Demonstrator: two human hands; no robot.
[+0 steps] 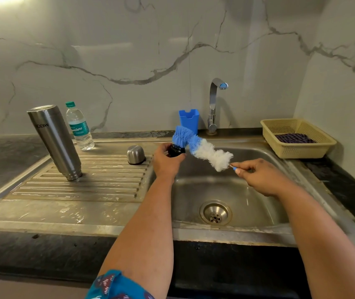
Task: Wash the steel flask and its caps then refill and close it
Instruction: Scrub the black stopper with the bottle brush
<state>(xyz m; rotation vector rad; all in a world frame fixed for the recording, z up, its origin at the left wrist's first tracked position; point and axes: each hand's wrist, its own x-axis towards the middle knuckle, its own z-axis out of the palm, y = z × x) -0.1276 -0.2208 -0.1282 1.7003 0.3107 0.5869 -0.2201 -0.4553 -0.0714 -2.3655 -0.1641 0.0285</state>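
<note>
Over the sink basin, the left hand grips a black inner cap while the right hand pinches the bottle brush handle, blue bristles bent into the cap. At 9 o'clock, the steel flask stands inverted on the drainboard, steel outer cap between.

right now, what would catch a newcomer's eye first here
The blue and white bottle brush held over the sink: the right hand pinches its handle, and its blue tip bends into a black cap gripped by the left hand. Next, the steel flask standing upside down on the drainboard, left of a steel cap.
</note>
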